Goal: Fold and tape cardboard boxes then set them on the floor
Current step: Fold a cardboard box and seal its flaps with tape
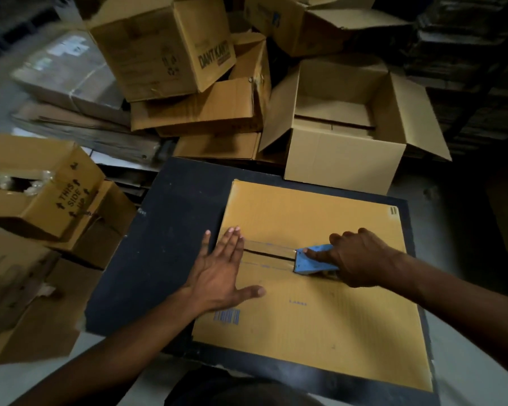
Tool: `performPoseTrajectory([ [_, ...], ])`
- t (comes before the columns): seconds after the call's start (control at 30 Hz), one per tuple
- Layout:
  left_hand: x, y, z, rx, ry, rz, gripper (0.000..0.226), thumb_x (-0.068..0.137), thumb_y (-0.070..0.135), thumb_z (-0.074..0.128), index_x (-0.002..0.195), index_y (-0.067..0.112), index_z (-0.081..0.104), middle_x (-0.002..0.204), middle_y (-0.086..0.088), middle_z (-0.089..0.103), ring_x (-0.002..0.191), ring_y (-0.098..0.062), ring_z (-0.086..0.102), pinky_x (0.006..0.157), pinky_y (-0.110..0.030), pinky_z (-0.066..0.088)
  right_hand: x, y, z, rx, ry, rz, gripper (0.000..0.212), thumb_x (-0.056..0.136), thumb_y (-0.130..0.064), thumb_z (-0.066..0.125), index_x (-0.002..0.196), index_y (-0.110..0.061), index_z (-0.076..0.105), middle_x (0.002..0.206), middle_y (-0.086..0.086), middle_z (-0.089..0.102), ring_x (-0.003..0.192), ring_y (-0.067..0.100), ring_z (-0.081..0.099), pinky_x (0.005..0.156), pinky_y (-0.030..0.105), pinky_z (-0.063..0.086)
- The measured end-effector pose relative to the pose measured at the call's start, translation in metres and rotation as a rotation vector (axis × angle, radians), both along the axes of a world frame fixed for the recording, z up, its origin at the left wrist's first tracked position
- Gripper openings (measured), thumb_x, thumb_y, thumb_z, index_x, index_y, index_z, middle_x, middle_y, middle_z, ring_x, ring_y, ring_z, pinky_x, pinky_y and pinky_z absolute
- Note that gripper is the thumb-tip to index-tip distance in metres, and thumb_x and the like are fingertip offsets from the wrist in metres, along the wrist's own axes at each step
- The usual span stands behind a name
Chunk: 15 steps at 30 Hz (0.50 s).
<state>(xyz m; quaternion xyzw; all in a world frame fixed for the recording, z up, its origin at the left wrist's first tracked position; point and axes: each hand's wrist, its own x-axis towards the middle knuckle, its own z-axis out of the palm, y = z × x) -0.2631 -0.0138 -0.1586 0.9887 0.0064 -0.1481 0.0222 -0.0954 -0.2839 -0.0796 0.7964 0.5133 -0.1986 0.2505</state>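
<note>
1. Your left hand [221,271] lies flat, fingers straight and spread, pressing on the left end of the cardboard box [320,312], which sits on the tabletop [170,230].
2. Your right hand [361,257] curls around a blue tape dispenser [313,259], forefinger stretched along its top, the tool touching the box's centre seam.
3. The box top is smooth tan corrugated board, rectangular, with two flaps meeting in a dark slit; a glossy clear strip of tape [269,249] covers the seam between your hands. A blue barcode [227,316] is printed near your left wrist.
4. The tabletop is a dark, matte, speckled slab with scuffed edges.
5. Beyond the far edge stands an open box [346,142], flaps splayed outward, just beside the tabletop.
6. Behind it a heap of tipped boxes rises, one printed box [165,51] tilted on top.
7. To your left, a box marked "THIS SIDE" [50,194] leans against others, crumpled clear plastic [35,183] inside.
8. Flattened cardboard sheets [79,130] lie stacked at far left.
</note>
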Motion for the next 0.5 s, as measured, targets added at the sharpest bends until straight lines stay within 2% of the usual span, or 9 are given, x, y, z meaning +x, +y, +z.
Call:
performPoseTrajectory([
  [0.13,0.013,-0.062,-0.002,-0.041,0.07,-0.014,0.134,0.072,0.105,0.01,0.159,0.008,-0.024,0.163,-0.016,-0.036,0.152,-0.028,-0.035,0.119,-0.063,-0.017,-0.002,-0.002,0.0,0.062,0.027,-0.011,0.078,0.1,-0.054,0.051,0.16,-0.045,0.001,0.14,0.009,0.04,0.119,0.025,0.048,0.092,0.04,0.049],
  [0.27,0.023,-0.102,-0.008,-0.135,0.083,-0.112,0.128,0.079,0.1,0.016,0.16,0.007,-0.021,0.167,-0.012,-0.028,0.155,-0.023,-0.028,0.125,-0.055,-0.013,-0.005,0.003,0.006,0.077,0.056,-0.054,0.074,0.098,-0.055,0.051,0.161,-0.04,0.015,0.138,0.009,0.038,0.115,0.025,0.05,0.085,0.039,0.053],
  [0.4,0.007,-0.053,-0.013,-0.06,-0.01,-0.116,0.11,0.089,0.091,0.012,0.162,0.015,-0.018,0.169,0.0,-0.027,0.156,-0.015,-0.025,0.128,-0.045,-0.008,-0.008,0.016,0.014,0.076,0.122,-0.06,0.063,0.102,-0.054,0.046,0.159,-0.048,0.017,0.136,0.009,0.038,0.104,0.03,0.06,0.081,0.041,0.053],
  [0.5,-0.015,0.002,-0.02,-0.031,-0.109,-0.057,0.106,0.092,0.089,0.016,0.165,0.015,-0.004,0.172,-0.001,-0.011,0.159,-0.016,-0.013,0.127,-0.043,-0.001,-0.021,0.056,0.015,0.123,0.142,-0.021,0.058,0.104,-0.048,0.044,0.157,-0.052,0.019,0.14,0.012,0.038,0.101,0.036,0.062,0.074,0.039,0.045],
])
